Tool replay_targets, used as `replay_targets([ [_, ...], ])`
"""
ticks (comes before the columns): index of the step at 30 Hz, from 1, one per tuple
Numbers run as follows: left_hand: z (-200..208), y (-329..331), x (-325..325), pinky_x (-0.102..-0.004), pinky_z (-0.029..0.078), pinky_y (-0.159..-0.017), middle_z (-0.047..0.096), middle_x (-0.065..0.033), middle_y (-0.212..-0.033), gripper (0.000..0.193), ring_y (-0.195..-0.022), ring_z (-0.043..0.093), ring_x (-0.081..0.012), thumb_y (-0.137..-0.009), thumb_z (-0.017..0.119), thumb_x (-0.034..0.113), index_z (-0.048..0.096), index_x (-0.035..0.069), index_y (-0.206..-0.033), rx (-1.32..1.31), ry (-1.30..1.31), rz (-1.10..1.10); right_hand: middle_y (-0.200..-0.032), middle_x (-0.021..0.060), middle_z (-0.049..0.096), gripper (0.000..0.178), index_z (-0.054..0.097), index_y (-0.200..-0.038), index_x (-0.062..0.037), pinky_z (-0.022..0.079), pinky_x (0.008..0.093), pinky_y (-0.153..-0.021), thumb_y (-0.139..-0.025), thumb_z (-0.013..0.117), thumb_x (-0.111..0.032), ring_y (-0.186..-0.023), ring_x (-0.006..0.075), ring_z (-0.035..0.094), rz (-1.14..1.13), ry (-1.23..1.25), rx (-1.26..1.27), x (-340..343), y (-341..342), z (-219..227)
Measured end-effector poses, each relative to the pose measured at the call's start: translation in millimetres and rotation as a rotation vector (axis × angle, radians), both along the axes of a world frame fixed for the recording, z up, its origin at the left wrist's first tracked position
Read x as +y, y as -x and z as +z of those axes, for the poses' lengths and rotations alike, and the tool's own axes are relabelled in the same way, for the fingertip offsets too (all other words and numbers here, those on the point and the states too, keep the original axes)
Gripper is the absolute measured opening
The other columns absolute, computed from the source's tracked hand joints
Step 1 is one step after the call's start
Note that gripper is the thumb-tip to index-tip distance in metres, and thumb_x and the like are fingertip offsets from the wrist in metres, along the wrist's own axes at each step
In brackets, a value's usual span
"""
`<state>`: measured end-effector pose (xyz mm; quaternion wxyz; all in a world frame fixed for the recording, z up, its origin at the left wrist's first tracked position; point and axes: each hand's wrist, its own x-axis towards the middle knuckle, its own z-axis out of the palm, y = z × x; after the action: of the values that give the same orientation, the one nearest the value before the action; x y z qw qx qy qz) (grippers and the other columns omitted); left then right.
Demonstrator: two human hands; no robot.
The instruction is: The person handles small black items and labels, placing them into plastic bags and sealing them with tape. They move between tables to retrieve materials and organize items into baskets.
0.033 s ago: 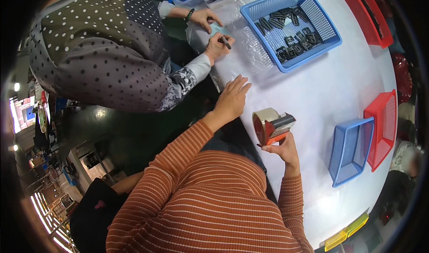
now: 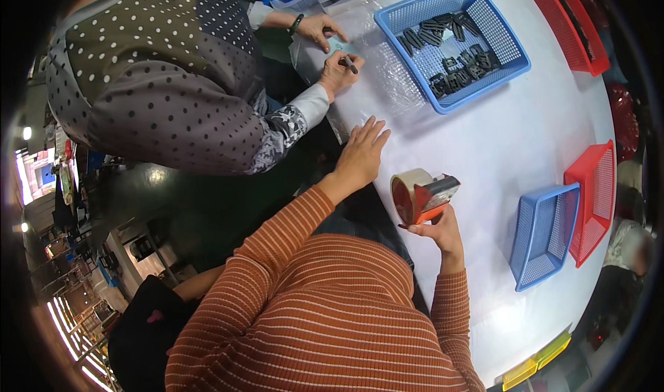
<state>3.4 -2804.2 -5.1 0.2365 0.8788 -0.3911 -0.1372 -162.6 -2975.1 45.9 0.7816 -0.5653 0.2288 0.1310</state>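
In my right hand [image 2: 443, 234] is a red and grey tape dispenser [image 2: 423, 212] with a wide roll of clear tape, held above the white table's near edge. The fingers wrap its orange-red handle and are partly hidden behind it. My left hand [image 2: 361, 155] rests flat at the table edge, fingers stretched out and a little apart, holding nothing. Beyond it lie clear plastic bags [image 2: 394, 80]. To the left, another person's hand [image 2: 339, 74] holds a dark marker [image 2: 350, 65] over a small pale-green slip [image 2: 337, 44], which their other hand [image 2: 319, 31] steadies.
A blue basket [image 2: 446, 107] with several black parts stands at the far side of the table [image 2: 477, 150]. A smaller blue basket [image 2: 532, 236] and a red basket [image 2: 596, 212] stand at the right. Another red basket [image 2: 581, 53] is far right; yellow trays [image 2: 536, 364] sit near right.
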Motion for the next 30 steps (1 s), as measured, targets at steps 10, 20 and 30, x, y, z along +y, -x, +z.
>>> replay_targets([
  [10, -32, 6, 3, -0.0527, 0.018, -0.109, 0.027, -0.0211, -0.143, 0.057, -0.135, 0.02, -0.0386, -0.081, 0.048, 0.006, 0.032, -0.006, -0.135, -0.144, -0.247, 0.045, -0.066, -0.0009, 0.043, 0.064, 0.048, -0.107, -0.0004, 0.041, 0.0416, -0.094, -0.056, 0.079, -0.025, -0.062, 0.0168, 0.046, -0.238, -0.64, -0.08, 4, 13, -87],
  [20, -35, 5, 5, -0.0504, 0.023, -0.108, 0.025, -0.0204, -0.144, 0.057, -0.135, 0.021, -0.0382, -0.084, 0.046, 0.009, 0.029, -0.006, -0.136, -0.125, -0.289, 0.016, -0.065, 0.0042, 0.048, 0.06, 0.047, -0.102, 0.0017, 0.04, 0.0466, -0.095, -0.054, 0.079, -0.016, -0.06, 0.021, 0.048, -0.233, -0.93, -0.206, -3, 30, -148],
  [30, -38, 7, 5, -0.0496, 0.019, -0.11, 0.026, -0.0215, -0.143, 0.06, -0.135, 0.02, -0.0396, -0.08, 0.047, 0.004, 0.029, -0.007, -0.136, -0.125, -0.221, 0.038, -0.062, 0.0042, 0.046, 0.054, 0.047, -0.095, 0.0008, 0.043, 0.043, -0.087, -0.052, 0.077, -0.012, -0.056, 0.0214, 0.046, -0.217, -0.93, -0.143, -2, 22, -131],
])
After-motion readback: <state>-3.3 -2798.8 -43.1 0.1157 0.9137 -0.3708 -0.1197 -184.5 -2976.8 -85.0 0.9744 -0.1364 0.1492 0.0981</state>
